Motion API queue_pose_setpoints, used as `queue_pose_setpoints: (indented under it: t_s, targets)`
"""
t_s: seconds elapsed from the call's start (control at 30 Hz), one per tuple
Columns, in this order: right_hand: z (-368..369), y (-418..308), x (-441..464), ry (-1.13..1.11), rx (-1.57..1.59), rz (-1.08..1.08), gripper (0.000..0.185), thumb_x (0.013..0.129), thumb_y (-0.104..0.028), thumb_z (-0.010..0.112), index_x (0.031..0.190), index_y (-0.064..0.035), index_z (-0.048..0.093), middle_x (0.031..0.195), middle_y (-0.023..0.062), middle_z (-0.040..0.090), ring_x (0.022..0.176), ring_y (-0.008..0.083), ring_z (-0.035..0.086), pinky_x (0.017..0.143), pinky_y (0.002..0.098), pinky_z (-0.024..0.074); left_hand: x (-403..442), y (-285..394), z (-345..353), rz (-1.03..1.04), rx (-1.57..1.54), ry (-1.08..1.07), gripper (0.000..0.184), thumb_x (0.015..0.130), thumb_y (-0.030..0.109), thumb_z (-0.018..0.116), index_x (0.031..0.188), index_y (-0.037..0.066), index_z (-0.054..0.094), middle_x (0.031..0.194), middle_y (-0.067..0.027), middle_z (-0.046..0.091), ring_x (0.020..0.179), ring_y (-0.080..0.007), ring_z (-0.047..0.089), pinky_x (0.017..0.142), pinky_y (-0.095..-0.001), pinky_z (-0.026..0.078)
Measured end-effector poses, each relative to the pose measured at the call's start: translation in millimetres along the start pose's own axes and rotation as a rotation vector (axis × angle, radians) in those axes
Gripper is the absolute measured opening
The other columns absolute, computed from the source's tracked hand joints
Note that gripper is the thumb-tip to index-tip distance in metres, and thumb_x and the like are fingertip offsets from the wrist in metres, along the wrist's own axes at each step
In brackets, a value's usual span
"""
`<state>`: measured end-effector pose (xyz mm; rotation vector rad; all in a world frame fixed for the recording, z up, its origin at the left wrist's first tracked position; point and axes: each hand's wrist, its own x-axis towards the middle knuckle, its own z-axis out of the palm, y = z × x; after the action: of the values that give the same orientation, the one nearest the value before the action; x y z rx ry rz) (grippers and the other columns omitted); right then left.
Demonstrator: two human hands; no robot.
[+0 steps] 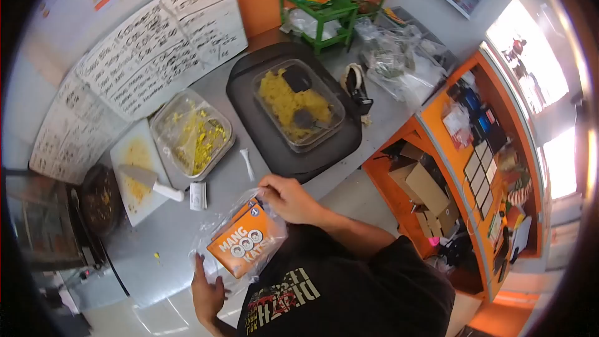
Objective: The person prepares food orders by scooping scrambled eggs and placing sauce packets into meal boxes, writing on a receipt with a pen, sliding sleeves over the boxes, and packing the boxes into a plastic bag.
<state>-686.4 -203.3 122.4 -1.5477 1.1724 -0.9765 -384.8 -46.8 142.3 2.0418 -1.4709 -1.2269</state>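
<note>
A clear plastic bag (276,229) with an orange box (240,249) inside, printed "MANG KATSU", is held in front of my black shirt. My right hand (290,198) pinches the bag's upper edge, close to the box's top corner. At the bag's lower left side is my left hand (209,293), its index finger stretched along the film and its thumb apart, seemingly holding the plastic. On the counter just above lie a small white box (198,196) and a narrow white item (248,164).
A knife (146,178) rests on the cutting board (138,211). Beside it stands a plastic container (224,126) with yellow bits. A black tray (246,65) bears a tub of yellow food (274,93). Tape dispenser (357,90), green rack (318,17) and plastic bags (399,56) sit behind; orange shelving (437,115) is rightward.
</note>
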Motion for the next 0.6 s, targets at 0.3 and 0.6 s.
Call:
queue_pose_setpoints:
  t_s: [0.3,0.6]
  targets:
    - [-46,-50,13,0.03,-0.227,-0.174,0.014,0.094,-0.005,0.062,0.106,0.0019,0.065,0.091,0.0158,0.072,0.08,0.0287,0.072,0.069,0.0348,0.055,-9,63,-62,-0.141,0.219,-0.209,0.06,0.096,0.0,0.055,0.154,0.003,0.037,0.142,-0.0172,0.057,0.085,-0.0239,0.073,0.073,-0.0341,0.059]
    - [-201,-16,56,0.217,-0.155,-0.078,0.02,0.086,-0.013,0.075,0.1,-0.0004,0.072,0.09,0.0117,0.074,0.074,0.0199,0.071,0.071,0.0321,0.056,-18,121,-85,-0.142,0.49,0.017,0.073,0.091,0.014,0.073,0.155,0.006,0.038,0.138,-0.0249,0.06,0.072,-0.0306,0.072,0.058,-0.0364,0.058]
